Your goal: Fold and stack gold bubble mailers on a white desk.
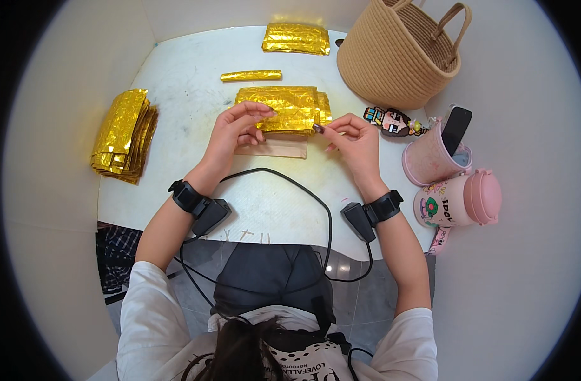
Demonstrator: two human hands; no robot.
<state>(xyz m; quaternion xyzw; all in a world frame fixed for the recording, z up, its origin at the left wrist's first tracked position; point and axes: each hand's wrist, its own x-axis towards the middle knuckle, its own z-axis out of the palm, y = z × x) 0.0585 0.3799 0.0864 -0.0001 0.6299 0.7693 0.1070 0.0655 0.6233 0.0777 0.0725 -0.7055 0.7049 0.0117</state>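
Head view: one foil stack (284, 101), gold, shiny and crinkled, oblong, built of thin layered sheets with uneven right ends, lying mid-table before the person; long axis left to right, broad sides facing near and far. One flat tan strip (281, 149), matt and straight-edged, just at the stack's near side, its long axis likewise left to right. One left hand (239, 127), fingers half curled over the stack's left part; whether it grasps a sheet cannot be told. One right hand (357, 143), thumb and forefinger drawn together at the stack's near right corner; whether foil is pinched between them cannot be told. One narrow gold strip (251, 75), smooth-edged, lying left to right just beyond the stack. One far gold bundle (296, 39), oblong, also left to right. One left gold pile (122, 133), thick, loosely layered, its long axis running near to far, far end leaning right. One table (182, 95), white, faintly marked. At the far right: one basket (392, 57), coiled beige cord, tapered, handled, tilted. Nearer, on the right: one pink cup (427, 155), cylindrical, holding a black phone (456, 130); one bottle (452, 202), pale, rounded, pink-lidded, lying tilted.
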